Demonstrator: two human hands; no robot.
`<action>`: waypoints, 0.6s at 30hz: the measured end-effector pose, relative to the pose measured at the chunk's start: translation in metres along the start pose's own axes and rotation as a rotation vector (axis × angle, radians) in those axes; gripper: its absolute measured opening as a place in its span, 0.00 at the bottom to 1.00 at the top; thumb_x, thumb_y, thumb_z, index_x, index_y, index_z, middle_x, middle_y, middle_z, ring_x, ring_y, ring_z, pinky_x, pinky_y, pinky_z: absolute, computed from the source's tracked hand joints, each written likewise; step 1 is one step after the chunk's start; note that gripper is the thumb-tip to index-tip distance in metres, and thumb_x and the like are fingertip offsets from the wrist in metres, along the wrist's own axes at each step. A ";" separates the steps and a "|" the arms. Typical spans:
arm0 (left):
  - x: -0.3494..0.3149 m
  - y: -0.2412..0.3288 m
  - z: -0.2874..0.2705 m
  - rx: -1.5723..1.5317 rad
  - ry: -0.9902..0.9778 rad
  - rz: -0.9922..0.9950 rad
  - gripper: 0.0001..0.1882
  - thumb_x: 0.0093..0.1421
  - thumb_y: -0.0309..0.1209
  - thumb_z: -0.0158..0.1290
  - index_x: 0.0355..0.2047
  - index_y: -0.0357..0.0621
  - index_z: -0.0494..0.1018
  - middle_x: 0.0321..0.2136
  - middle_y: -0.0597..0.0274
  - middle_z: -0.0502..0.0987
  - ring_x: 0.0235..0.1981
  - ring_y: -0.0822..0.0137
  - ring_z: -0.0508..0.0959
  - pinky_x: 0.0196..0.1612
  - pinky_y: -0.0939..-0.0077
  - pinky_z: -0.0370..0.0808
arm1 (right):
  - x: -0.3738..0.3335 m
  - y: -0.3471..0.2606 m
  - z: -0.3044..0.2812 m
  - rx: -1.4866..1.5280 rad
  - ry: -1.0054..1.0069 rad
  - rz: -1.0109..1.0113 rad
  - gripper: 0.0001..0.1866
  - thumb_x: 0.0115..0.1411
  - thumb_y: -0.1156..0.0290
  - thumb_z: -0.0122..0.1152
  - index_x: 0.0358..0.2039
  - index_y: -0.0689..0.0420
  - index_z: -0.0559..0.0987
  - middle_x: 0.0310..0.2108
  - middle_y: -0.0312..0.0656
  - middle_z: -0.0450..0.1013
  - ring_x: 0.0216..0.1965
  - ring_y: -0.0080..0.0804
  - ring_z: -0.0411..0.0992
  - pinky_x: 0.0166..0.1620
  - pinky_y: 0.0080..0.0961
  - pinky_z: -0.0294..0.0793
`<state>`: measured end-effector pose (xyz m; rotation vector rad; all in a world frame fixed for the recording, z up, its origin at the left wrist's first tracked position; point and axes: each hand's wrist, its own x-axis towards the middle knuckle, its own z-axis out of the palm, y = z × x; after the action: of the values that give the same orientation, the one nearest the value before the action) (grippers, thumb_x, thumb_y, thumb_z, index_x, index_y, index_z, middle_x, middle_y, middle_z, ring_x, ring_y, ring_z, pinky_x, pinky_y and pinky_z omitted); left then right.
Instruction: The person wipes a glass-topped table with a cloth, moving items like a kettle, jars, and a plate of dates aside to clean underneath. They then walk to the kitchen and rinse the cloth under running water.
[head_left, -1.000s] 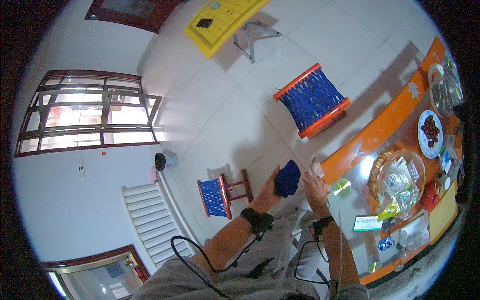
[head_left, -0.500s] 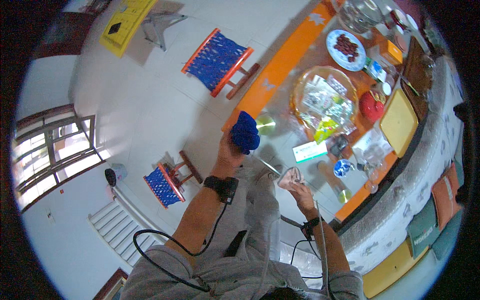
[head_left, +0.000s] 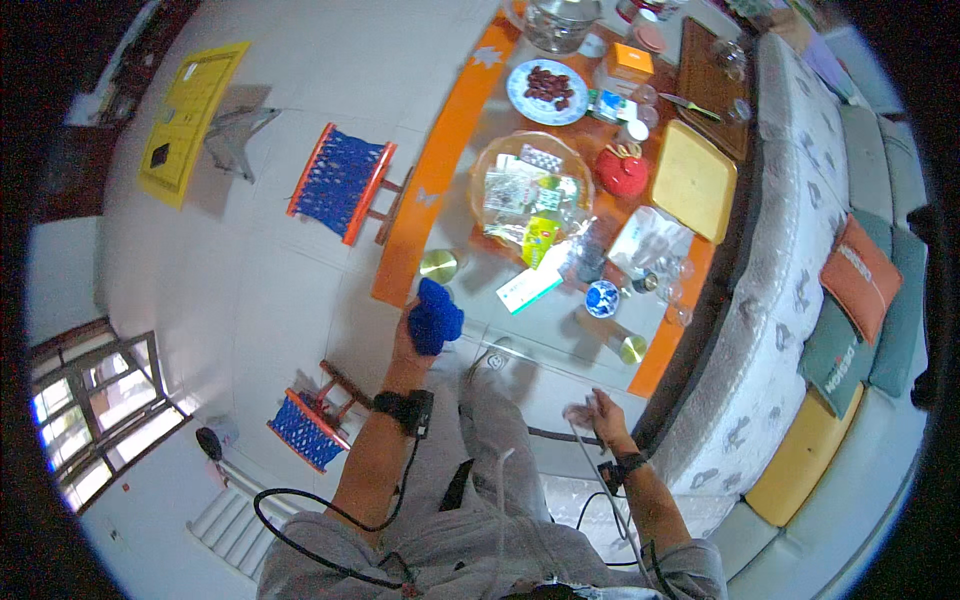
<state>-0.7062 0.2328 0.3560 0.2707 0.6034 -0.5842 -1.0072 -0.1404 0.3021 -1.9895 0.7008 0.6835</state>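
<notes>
My left hand (head_left: 405, 345) is closed round a bunched dark-blue cloth (head_left: 436, 318), just beyond the near left corner of the orange-edged table (head_left: 392, 275). Right beside the cloth on the tabletop stands a clear glass with a gold-looking base (head_left: 438, 264). My right hand (head_left: 606, 420) is raised at the near side of the table, its fingers curled. A small, pale, see-through thing (head_left: 576, 412) shows at its fingertips, too blurred to name.
On the table are a glass bowl of packets (head_left: 487, 215), a white box (head_left: 530, 288), a blue-and-white cup (head_left: 602, 298), a plate of dark red fruit (head_left: 518, 92), a red pot (head_left: 622, 175) and a yellow tray (head_left: 694, 185). Blue woven stools (head_left: 342, 180) stand left; a sofa (head_left: 745, 385) runs right.
The view has turned, so the table appears further left. My right hand has drawn away from the blue cloth, and the pale thing in it is more blurred. My left hand still holds the cloth.
</notes>
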 end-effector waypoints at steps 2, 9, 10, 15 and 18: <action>-0.012 -0.002 -0.002 0.059 0.282 0.024 0.16 0.57 0.42 0.52 0.38 0.43 0.74 0.33 0.56 0.79 0.34 0.57 0.79 0.38 0.60 0.79 | 0.007 -0.035 -0.001 0.379 0.067 0.037 0.22 0.63 0.62 0.51 0.53 0.61 0.71 0.44 0.46 0.75 0.41 0.34 0.74 0.45 0.26 0.72; -0.054 0.018 0.007 0.303 0.440 0.070 0.22 0.56 0.41 0.56 0.47 0.44 0.70 0.38 0.57 0.77 0.37 0.60 0.79 0.40 0.64 0.78 | 0.024 -0.186 0.002 1.022 -0.183 0.149 0.18 0.63 0.58 0.52 0.47 0.58 0.73 0.36 0.34 0.74 0.36 0.20 0.70 0.39 0.20 0.70; -0.063 0.024 0.004 0.286 0.392 0.070 0.23 0.58 0.44 0.54 0.48 0.44 0.70 0.39 0.58 0.77 0.37 0.62 0.78 0.41 0.65 0.77 | 0.023 -0.197 0.004 0.997 -0.207 0.139 0.19 0.64 0.58 0.52 0.47 0.58 0.73 0.36 0.34 0.74 0.36 0.21 0.70 0.40 0.20 0.70; -0.104 0.081 -0.056 0.264 0.274 0.151 0.21 0.64 0.46 0.45 0.48 0.44 0.69 0.39 0.57 0.77 0.38 0.64 0.78 0.43 0.67 0.77 | 0.015 -0.182 0.016 0.780 -0.124 0.060 0.21 0.65 0.55 0.49 0.47 0.60 0.74 0.37 0.34 0.73 0.37 0.21 0.69 0.41 0.20 0.69; -0.136 0.123 -0.129 0.542 0.358 0.361 0.22 0.66 0.46 0.41 0.49 0.43 0.69 0.38 0.58 0.77 0.38 0.65 0.77 0.42 0.69 0.76 | 0.004 -0.138 0.015 0.764 -0.113 0.108 0.20 0.66 0.59 0.47 0.45 0.64 0.72 0.37 0.41 0.72 0.35 0.27 0.70 0.41 0.24 0.71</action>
<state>-0.7833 0.4423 0.3440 0.9898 0.7108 -0.3386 -0.9103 -0.0671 0.3695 -1.2121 0.8473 0.4820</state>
